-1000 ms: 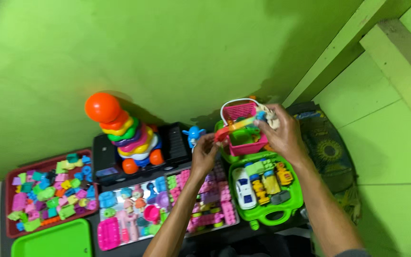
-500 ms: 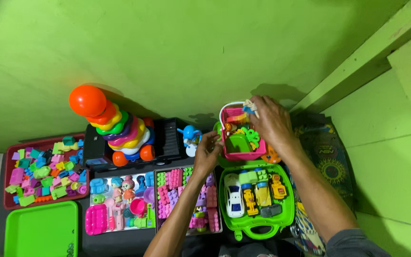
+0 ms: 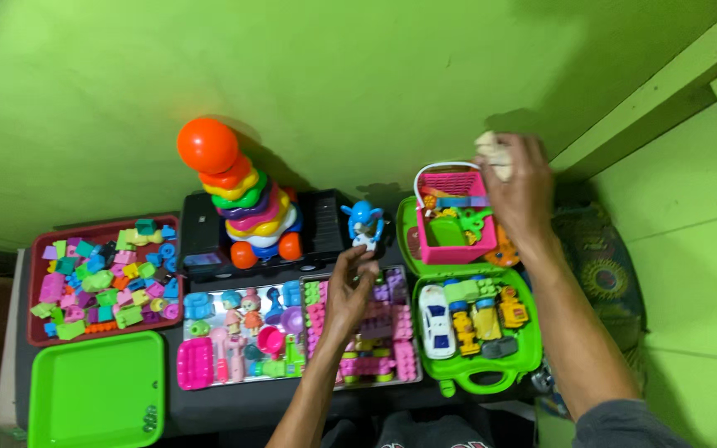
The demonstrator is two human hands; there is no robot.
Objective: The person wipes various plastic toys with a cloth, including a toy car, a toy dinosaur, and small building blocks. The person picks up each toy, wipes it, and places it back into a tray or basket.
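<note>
Even, moderately bright light falls on the green wall (image 3: 358,75), fading to dim murk at the frame's 9 o'clock and 7 o'clock edges. Soft shadows trail toward 1 o'clock behind the ring stacker (image 3: 238,195) and the right hand (image 3: 520,191), which is slightly motion-blurred. Wide-angle distortion bends lines near 3 o'clock; the picture is soft and grainy overall.

Two hands are showing over the table: the left hand (image 3: 350,286) and the right hand (image 3: 520,187). One ring-stacking tower (image 3: 238,195) is standing near the back edge, and one blue figure (image 3: 364,222) is standing beside it. One pink basket (image 3: 450,217) is sitting in one open green case (image 3: 479,377). One red tray of blocks (image 3: 39,249) and one bare green tray (image 3: 97,390) are lying at the left edge
</note>
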